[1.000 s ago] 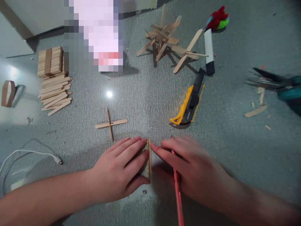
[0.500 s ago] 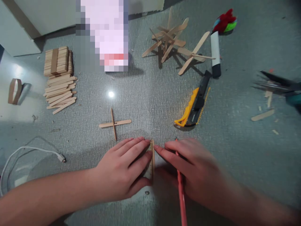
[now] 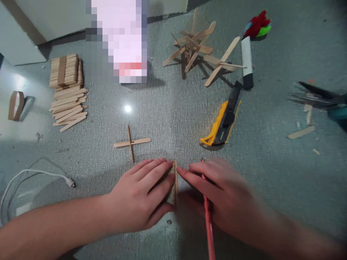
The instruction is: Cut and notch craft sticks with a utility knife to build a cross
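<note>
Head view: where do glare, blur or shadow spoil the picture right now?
Head view, left of centre: a glare spot burns out on the table. Head view, top: mosaic blocks hide what is there. Head view, right: the teal-handled tool looks smeared and is cut off by the edge. Head view, bottom: the right hand looks soft, with dark shadow beside it.

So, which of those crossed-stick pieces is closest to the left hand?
The two-stick cross just beyond the left hand, left of the yellow knife. The spiky heap and the X-shaped piece both lie farther off.
</note>
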Motion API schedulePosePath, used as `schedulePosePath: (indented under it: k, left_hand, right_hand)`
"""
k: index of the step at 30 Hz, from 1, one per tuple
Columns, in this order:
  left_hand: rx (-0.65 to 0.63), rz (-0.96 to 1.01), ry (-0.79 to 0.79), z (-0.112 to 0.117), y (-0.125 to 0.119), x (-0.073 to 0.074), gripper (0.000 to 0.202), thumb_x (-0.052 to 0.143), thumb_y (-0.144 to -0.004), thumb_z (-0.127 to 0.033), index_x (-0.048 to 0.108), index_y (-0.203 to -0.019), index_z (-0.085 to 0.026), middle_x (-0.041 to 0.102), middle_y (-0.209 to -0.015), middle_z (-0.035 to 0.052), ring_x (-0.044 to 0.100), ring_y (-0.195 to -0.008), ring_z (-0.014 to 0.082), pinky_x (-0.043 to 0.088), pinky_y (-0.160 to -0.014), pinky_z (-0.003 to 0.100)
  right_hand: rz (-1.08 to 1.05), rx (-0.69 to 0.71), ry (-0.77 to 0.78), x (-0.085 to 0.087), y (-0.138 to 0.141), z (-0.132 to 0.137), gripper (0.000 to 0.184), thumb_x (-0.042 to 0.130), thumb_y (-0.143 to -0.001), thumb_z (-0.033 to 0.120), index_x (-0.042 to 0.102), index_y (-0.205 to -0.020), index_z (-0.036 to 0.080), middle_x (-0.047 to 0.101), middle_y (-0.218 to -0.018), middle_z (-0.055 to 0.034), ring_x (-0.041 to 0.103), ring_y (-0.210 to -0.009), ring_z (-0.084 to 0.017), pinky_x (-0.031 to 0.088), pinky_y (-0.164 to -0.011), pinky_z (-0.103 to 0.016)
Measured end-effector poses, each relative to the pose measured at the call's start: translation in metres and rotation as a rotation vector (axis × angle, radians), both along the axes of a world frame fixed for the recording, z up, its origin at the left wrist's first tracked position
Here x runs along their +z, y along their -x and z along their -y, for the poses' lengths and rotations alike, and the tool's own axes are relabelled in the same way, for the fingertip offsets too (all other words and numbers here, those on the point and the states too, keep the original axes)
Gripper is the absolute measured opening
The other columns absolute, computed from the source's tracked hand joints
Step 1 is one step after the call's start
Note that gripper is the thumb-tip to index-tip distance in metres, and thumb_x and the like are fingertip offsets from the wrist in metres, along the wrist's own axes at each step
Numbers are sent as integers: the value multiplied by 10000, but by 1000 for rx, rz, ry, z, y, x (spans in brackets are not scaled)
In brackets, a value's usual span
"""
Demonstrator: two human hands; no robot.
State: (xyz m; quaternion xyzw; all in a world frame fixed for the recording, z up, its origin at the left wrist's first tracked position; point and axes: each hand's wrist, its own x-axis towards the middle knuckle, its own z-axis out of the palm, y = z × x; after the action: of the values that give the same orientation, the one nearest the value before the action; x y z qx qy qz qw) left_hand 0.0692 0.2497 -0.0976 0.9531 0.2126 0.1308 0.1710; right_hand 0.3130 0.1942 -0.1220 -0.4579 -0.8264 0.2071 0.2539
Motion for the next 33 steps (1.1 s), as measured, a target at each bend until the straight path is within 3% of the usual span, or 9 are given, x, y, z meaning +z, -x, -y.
schedulePosePath:
  k: [33]
  left_hand:
    - [7,2,-26,2,0,-1,529,625,-961,-476,650,-1273,-50,638,-1394,191,589,-1339,328,553,-1100,478]
  right_hand:
    - [-13,20,-1,2,1,-2,304,604,-915,95,627,-1218,111,647,-948,-101,524,-804,-231,437,-722,-393]
